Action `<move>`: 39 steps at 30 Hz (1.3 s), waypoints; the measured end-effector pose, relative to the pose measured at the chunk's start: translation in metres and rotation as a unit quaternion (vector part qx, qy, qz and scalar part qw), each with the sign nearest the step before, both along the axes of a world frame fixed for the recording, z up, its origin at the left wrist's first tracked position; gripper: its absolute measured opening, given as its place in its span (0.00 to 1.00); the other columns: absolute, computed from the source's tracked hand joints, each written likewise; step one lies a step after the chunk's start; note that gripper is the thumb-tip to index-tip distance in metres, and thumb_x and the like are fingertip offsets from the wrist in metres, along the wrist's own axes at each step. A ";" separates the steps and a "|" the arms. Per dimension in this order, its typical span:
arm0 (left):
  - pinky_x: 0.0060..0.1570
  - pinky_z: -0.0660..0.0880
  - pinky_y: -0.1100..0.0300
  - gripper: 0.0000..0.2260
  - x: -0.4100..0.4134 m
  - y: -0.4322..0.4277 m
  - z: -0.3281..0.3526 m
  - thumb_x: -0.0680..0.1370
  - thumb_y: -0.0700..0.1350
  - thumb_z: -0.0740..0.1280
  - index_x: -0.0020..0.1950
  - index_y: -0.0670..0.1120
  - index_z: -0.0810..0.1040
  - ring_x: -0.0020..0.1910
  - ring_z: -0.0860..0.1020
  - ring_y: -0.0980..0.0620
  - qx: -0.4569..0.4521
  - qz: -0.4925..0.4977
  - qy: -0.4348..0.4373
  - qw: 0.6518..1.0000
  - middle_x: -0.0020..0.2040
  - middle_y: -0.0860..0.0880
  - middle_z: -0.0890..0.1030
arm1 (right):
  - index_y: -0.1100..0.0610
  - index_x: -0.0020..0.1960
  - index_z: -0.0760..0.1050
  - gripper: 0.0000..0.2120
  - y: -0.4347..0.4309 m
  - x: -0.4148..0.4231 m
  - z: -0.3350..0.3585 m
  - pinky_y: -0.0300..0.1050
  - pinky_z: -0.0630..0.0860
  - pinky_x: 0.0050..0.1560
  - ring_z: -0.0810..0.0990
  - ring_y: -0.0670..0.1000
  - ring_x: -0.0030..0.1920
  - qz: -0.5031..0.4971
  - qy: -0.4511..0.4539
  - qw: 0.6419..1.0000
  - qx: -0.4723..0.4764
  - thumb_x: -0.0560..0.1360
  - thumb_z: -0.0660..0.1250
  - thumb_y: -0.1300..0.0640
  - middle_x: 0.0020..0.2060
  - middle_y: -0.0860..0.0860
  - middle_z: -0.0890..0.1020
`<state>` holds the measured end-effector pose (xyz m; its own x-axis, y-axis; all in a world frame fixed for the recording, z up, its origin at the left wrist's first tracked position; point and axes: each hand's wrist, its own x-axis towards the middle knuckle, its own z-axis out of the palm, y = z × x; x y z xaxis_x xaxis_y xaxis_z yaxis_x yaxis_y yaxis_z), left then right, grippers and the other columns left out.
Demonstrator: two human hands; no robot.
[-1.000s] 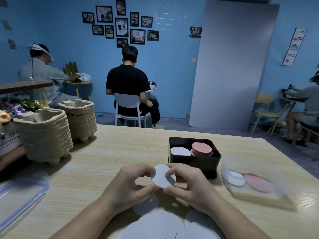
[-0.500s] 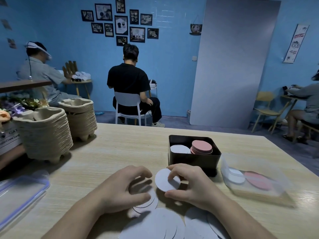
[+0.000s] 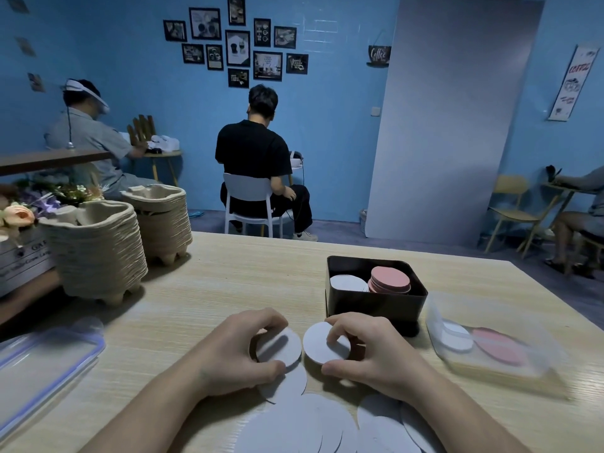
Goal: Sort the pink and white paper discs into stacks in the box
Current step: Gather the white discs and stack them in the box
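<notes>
Both hands are occupied. The left hand pinches a white disc between thumb and curled fingers, low over the desk. The right hand pinches a second white disc the same way. The two discs sit side by side, just apart, near the front wall of the black box. In the box, the white stack is at left and the taller pink stack at right. Loose white discs overlap on the desk beneath the wrists. A clear tub right of the box holds white and pink discs. Pulp tray stacks stand far left.
</notes>
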<state>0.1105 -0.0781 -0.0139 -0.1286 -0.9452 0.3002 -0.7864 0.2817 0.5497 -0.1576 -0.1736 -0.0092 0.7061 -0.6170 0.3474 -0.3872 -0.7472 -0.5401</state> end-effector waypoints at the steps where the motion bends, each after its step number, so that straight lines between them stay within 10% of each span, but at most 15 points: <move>1: 0.56 0.76 0.56 0.18 0.000 -0.001 -0.001 0.70 0.54 0.75 0.58 0.58 0.77 0.56 0.78 0.59 -0.017 0.008 0.005 1.000 0.54 0.62 0.80 | 0.47 0.46 0.77 0.17 0.000 0.000 0.000 0.39 0.75 0.61 0.73 0.32 0.67 -0.004 0.005 1.000 -0.001 0.67 0.79 0.39 0.56 0.38 0.82; 19: 0.68 0.71 0.62 0.20 -0.024 -0.006 -0.002 0.74 0.65 0.71 0.62 0.58 0.77 0.71 0.68 0.64 -0.108 -0.014 -0.040 0.993 0.72 0.61 0.74 | 0.48 0.49 0.77 0.15 0.004 0.009 0.000 0.43 0.77 0.62 0.75 0.39 0.68 0.036 -0.030 0.998 -0.051 0.72 0.77 0.41 0.62 0.42 0.80; 26: 0.55 0.77 0.59 0.17 -0.022 -0.001 0.002 0.76 0.50 0.75 0.64 0.55 0.79 0.57 0.80 0.60 -0.125 -0.031 0.016 0.992 0.57 0.64 0.82 | 0.46 0.46 0.75 0.14 0.003 0.005 0.001 0.35 0.75 0.58 0.75 0.39 0.69 0.019 -0.078 0.996 -0.028 0.70 0.80 0.44 0.59 0.44 0.82; 39: 0.56 0.77 0.59 0.19 -0.018 -0.001 0.002 0.73 0.59 0.76 0.62 0.59 0.76 0.59 0.78 0.61 -0.064 -0.013 0.023 0.998 0.56 0.64 0.80 | 0.47 0.48 0.77 0.16 0.003 0.005 0.001 0.39 0.76 0.60 0.76 0.39 0.68 0.014 -0.076 0.996 -0.037 0.68 0.80 0.43 0.59 0.43 0.82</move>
